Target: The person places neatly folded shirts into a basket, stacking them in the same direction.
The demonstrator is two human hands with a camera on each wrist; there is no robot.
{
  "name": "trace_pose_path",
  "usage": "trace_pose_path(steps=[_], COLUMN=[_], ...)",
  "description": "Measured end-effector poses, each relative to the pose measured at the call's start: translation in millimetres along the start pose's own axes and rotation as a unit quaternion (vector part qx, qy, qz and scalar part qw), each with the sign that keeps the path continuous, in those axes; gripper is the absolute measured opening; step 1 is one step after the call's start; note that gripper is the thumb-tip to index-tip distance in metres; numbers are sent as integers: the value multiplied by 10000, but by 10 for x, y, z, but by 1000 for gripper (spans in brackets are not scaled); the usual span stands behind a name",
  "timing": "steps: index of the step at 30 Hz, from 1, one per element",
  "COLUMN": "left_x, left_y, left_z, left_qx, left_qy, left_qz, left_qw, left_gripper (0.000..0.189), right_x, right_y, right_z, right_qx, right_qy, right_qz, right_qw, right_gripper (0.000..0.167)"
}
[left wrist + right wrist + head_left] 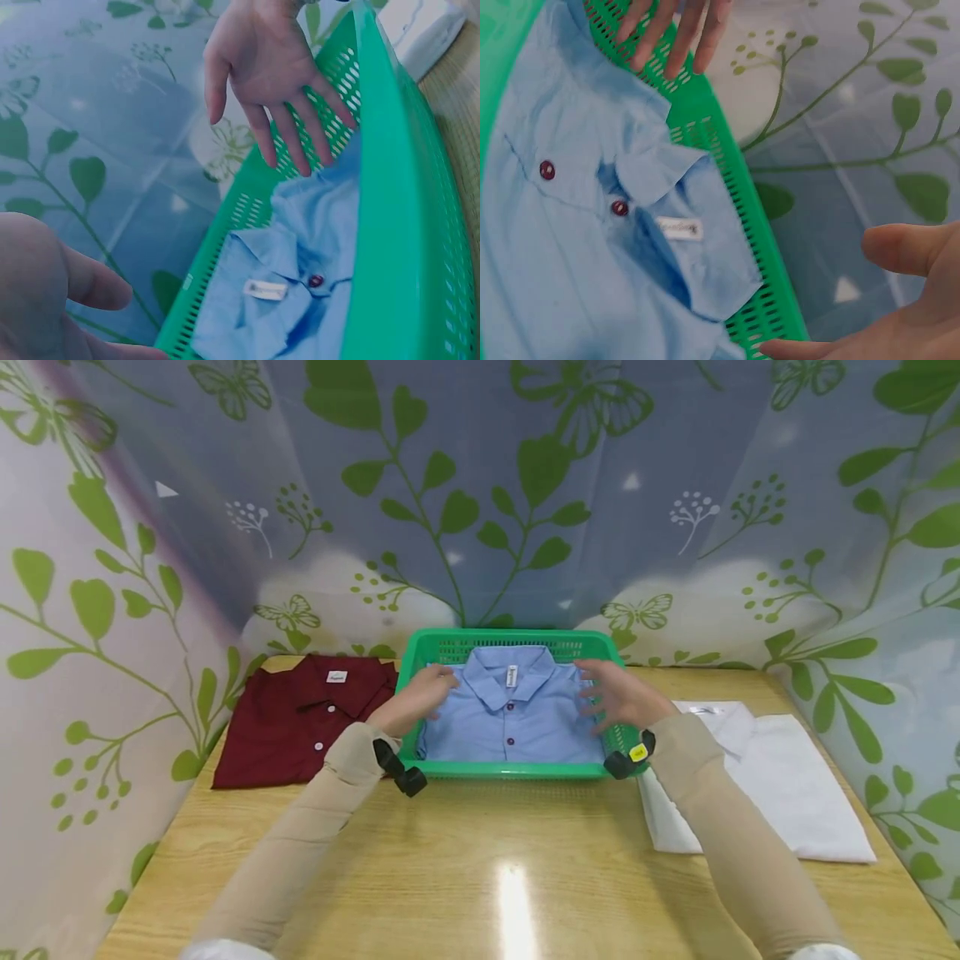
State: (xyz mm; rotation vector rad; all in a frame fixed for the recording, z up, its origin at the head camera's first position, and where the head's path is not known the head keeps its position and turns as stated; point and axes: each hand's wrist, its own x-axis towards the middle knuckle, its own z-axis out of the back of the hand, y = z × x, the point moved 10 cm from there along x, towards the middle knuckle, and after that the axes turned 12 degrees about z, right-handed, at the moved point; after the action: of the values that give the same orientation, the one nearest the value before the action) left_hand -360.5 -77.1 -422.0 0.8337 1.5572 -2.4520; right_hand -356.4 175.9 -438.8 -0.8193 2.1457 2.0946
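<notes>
A folded light blue shirt point(480, 718) with dark red buttons and a white collar label lies inside a green plastic basket point(510, 770). Over the basket's left side is my left hand point(422, 695), its fingers extended near the shirt's left edge. My right hand point(621, 693) is over the right side, fingers spread and relaxed beside the shirt. Both wrist views show the shirt point(255, 262) flat in the basket, collar toward the far wall, and neither hand gripping it. In the right wrist view, the right hand point(900, 300) has thumb and finger apart.
A folded dark red shirt point(277, 727) lies on the wooden table point(450, 860) left of the basket. To the right lies a folded white shirt point(787, 785), partly under the right forearm. A leaf-patterned curtain point(480, 510) stands close behind the basket.
</notes>
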Motion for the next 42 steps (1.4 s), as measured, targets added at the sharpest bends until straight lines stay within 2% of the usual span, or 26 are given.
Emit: trace_pose_path(steps=[6, 10, 13, 17, 24, 27, 28, 31, 33, 35, 36, 37, 38, 39, 40, 42], left_x=[-289, -516, -663, -837, -1164, -1267, -1300, -1396, -1463, -1515, -1534, -1551, -1565, -1574, -1579, -1581], left_y=[-141, -185, -179, -126, 23, 100, 128, 207, 270, 371, 436, 506, 582, 665, 752, 932], left_z=[48, 103, 153, 204, 265, 307, 329, 419, 500, 587, 635, 685, 738, 793, 849, 957], left_qx=[26, 229, 290, 175, -108, -234, -320, -808, -1293, -1754, -1937, -2100, -2240, -2361, -2483, -2661], left_qy=[-93, -343, -540, -660, -750, -913, -1020, -1406, -1691, -1947, -2094, -2239, -2397, -2555, -2705, -2992], left_qz=[-598, -980, -1151, -1357, -1808, -1931, -1992, -2259, -2529, -2766, -2846, -2906, -2945, -2957, -2946, -2839], left_qw=[9982, 9943, 9915, 9884, 9806, 9766, 9741, 9606, 9438, 9246, 9152, 9063, 8976, 8897, 8823, 8713], left_gripper=[54, 53, 52, 51, 46, 43, 41, 34, 29, 26, 25, 24, 23, 22, 21, 20], right_x=[-239, -441, -568, -714, -975, -1076, -1102, -1197, -1285, -1391, -1448, -1504, -1547, -1576, -1583, -1551], right_y=[240, 392, 474, 545, 617, 616, 611, 604, 622, 616, 603, 581, 546, 503, 448, 343], right_z=[-112, -204, -266, -337, -489, -571, -606, -726, -819, -931, -995, -1065, -1140, -1220, -1295, -1442], right_qx=[-572, -1025, -1488, -2083, -2732, -3055, -3182, -3377, -3139, -2639, -2359, -2093, -1821, -1577, -1343, -951], right_qy=[17, -85, -284, -547, -740, -830, -860, -1059, -1260, -1342, -1319, -1259, -1119, -940, -744, -372], right_qz=[770, 1249, 1491, 1790, 2492, 2777, 2923, 3522, 4221, 4979, 5387, 5768, 6075, 6300, 6423, 6482], right_qw=[9954, 9868, 9771, 9600, 9262, 9070, 8977, 8664, 8411, 8151, 7980, 7795, 7650, 7546, 7509, 7546], right_gripper=[76, 75, 73, 73, 68, 67, 66, 59, 48, 34, 28, 24, 23, 22, 22, 20])
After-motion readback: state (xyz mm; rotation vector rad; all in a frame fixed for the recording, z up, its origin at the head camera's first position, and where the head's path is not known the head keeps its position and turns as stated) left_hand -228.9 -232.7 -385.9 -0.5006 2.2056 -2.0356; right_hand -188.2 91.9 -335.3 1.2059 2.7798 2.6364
